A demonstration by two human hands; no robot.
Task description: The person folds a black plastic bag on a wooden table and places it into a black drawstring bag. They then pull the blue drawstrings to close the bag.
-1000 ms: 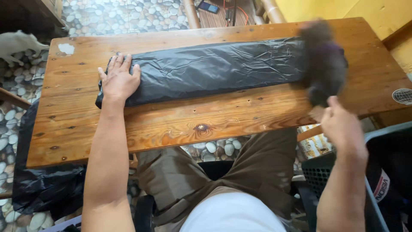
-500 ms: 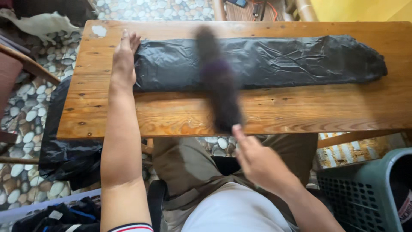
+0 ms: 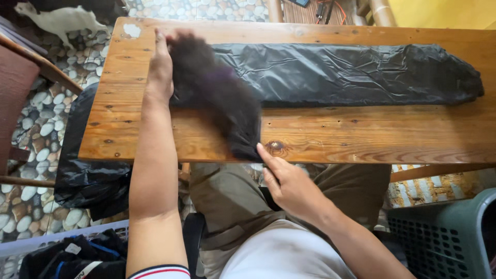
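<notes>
While the right hand point(image 3: 289, 183) at lower centre pinches the near end of a dark fuzzy cloth point(image 3: 219, 98), the left hand point(image 3: 161, 67) lies flat, fingers together, on its far end over the black plastic sheet point(image 3: 351, 72) across the wooden table point(image 3: 361, 134) at the frame's top.

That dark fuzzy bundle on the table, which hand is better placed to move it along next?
Probably the right hand: its fingers touch the dark fuzzy bundle at its near end, while the left hand lies flat beside it.

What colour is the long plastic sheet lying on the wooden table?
Glossy black, crinkled plastic sheet, clearest in the head view.
</notes>
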